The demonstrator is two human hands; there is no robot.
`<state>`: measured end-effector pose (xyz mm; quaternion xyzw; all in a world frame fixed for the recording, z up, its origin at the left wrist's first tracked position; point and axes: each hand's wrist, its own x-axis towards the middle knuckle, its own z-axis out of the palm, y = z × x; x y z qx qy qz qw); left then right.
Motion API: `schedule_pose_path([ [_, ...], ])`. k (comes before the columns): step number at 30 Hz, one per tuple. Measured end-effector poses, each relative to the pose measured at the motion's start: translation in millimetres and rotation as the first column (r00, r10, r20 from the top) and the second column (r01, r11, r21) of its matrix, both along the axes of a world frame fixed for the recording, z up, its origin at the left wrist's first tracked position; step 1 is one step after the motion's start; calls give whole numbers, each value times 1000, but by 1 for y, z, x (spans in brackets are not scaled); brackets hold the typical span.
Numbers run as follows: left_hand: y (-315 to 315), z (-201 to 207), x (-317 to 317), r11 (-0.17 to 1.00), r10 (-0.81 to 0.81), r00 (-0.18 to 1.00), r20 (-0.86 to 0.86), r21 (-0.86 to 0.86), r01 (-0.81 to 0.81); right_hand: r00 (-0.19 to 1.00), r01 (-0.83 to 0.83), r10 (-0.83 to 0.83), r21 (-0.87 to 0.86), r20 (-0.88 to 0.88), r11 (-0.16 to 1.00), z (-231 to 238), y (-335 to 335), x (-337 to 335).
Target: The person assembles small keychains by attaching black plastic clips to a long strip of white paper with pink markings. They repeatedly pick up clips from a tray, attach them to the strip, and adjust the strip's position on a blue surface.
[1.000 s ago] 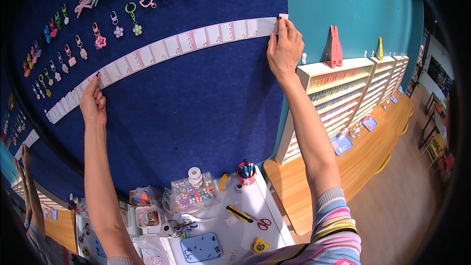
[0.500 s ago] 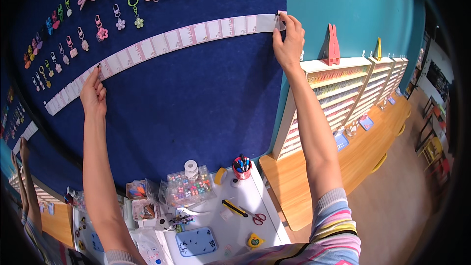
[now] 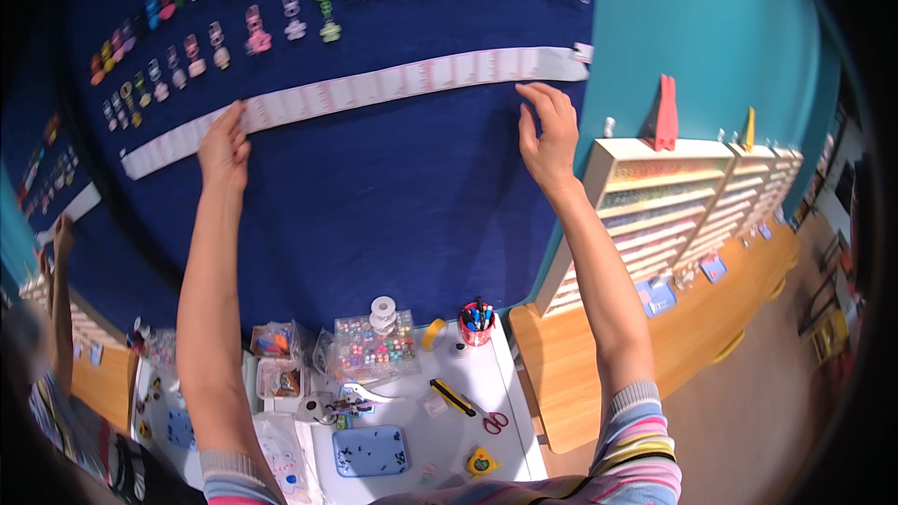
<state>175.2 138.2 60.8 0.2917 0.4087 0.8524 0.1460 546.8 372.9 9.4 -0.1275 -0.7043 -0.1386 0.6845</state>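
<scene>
A long white strip with pink printed sections [image 3: 374, 84] runs slightly slanted across the dark blue fabric board [image 3: 374, 187], its right end the higher one. My left hand [image 3: 224, 148] is closed against the strip's lower edge left of its middle, thumb and fingertips pinched there. Exactly how much of the strip they grip is blurred. My right hand [image 3: 548, 136] is off the strip, just below its right end, with fingers curved and apart and nothing in them. A small pale tab [image 3: 583, 52] sits at that right end. Above hang rows of colourful key rings and clasps [image 3: 327, 14].
Below is a white table with a bead box [image 3: 374, 346], a red pen cup [image 3: 476, 325], a yellow-black cutter [image 3: 452, 396], scissors [image 3: 491, 419] and a blue tray [image 3: 370, 474]. Shelving [image 3: 655, 215] stands on a wooden counter at right. A mirror at left reflects my arms.
My right hand has let go of the strip's right end and dropped below it. My left hand stays at the strip. The whole view has shifted, moving the board rightward and down.
</scene>
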Motion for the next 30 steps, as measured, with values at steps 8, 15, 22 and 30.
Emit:
schedule_pose_path([
  [8,-3,-7,13,998,49,998,41,24,-50,930,-276,252,54,266,960,-1,-62,-53],
  [15,-38,-14,29,999,48,994,95,11,-49,859,-423,360,106,364,900,8,-109,-104],
  [22,-100,-51,-2,989,-99,953,287,131,63,806,-489,367,173,465,855,10,-156,-182],
  [30,-160,-78,-45,942,-217,890,400,326,83,627,-608,660,-268,415,747,13,-235,-278],
])
